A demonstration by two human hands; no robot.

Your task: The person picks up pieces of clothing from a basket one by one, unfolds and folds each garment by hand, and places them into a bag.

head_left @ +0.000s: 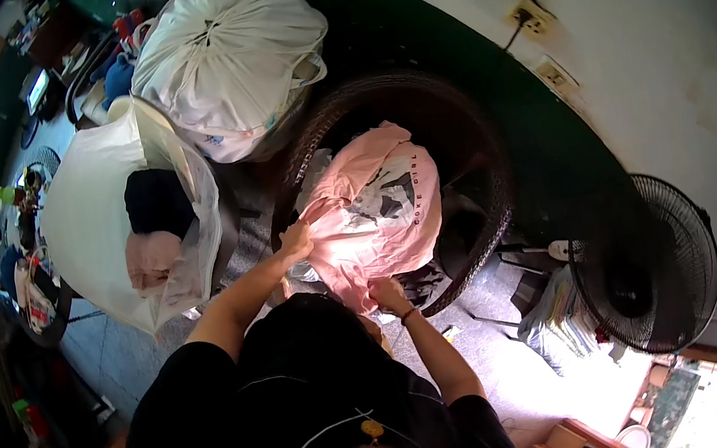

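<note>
A pink printed T-shirt (375, 208) is spread in front of me over a round dark woven basket (495, 205). My left hand (295, 243) is closed on the shirt's left edge. At its lower edge, near the basket's rim, my right hand (389, 294) grips the fabric, with a bracelet on the wrist. Dark and grey cloth shows in the basket beneath and beside the shirt. To the left stands an open white bag (88, 225), which holds a black folded garment (157, 202) and a pale pink one (152, 257).
Behind the open bag sits a large, full white bag (231, 68), gathered at the top. A black standing fan (644, 266) is at the right, beside a stack of papers or magazines (564, 319). Wall sockets (534, 16) are at the upper right. Clutter lines the far left.
</note>
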